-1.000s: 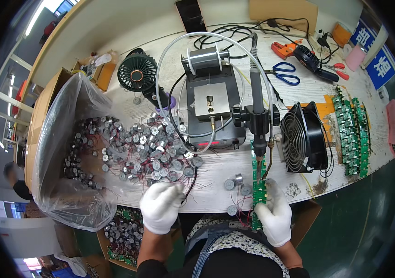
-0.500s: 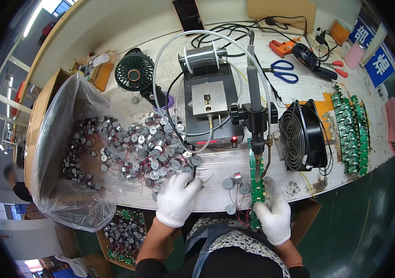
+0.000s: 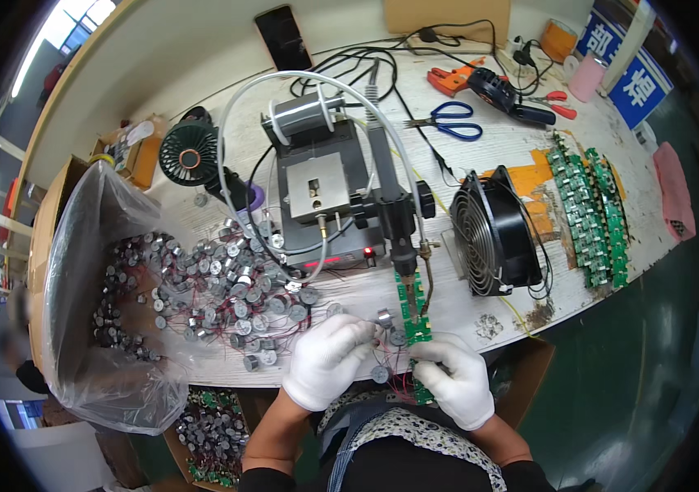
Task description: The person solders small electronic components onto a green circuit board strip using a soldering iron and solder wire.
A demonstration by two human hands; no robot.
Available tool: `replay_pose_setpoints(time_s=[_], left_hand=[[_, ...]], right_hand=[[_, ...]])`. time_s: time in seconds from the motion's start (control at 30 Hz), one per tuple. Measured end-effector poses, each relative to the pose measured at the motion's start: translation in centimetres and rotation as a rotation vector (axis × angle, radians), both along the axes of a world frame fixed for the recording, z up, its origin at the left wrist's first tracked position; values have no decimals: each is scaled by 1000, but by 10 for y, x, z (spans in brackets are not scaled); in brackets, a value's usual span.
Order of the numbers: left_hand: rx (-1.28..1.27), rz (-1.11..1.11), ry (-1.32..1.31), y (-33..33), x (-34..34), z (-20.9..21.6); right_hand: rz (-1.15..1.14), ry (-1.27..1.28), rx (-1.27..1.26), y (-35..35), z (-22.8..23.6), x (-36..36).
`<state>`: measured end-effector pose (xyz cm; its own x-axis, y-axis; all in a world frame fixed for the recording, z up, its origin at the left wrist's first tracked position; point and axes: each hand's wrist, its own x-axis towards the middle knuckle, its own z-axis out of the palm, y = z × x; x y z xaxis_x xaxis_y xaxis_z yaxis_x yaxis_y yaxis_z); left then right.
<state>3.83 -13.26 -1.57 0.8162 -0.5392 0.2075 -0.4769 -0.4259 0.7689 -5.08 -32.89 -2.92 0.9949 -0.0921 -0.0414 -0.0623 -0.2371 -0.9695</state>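
My right hand [image 3: 453,379], in a white glove, is closed on the edge of a narrow green circuit board strip [image 3: 417,330]. The strip lies under the tip of a soldering iron [image 3: 403,250] held in a stand. To its left, my white-gloved left hand [image 3: 329,362] is closed in a pinch, fingertips close to the strip; what they hold is hidden. A blurred small round motor [image 3: 334,311] shows just beyond its knuckles. Several motors with thin red wires, one a silver motor [image 3: 385,317], sit between the hands and the strip.
A heap of motors [image 3: 239,287] spills from a plastic-lined box [image 3: 79,328] at left. Behind the hands stands a soldering unit [image 3: 317,189] with a solder spool [image 3: 304,116]. A black fan [image 3: 493,234], blue scissors [image 3: 453,120] and stacked green boards [image 3: 587,213] are at right.
My left hand has moved from the motor heap's edge rightward to the board strip, its fingers now pinched beside it. My right hand stays on the strip. The whole view has shifted and turned slightly.
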Motion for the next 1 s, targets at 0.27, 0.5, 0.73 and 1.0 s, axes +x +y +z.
replay_pose_setpoints(time_s=[0.27,0.5,0.73,1.0], left_hand=[[-14,-37,-28,-8,-7,-7],[-91,-93,41,-4,-6,0],[38,-68,-240,-1,-5,-17],[64,45,-462,-8,-12,-16]], right_hand=[[44,31,43,-3,3,1],[-39,79,35,-1,4,-1],[-58,21,22,0,2,-3],[41,-44,-21,-1,-1,-2]])
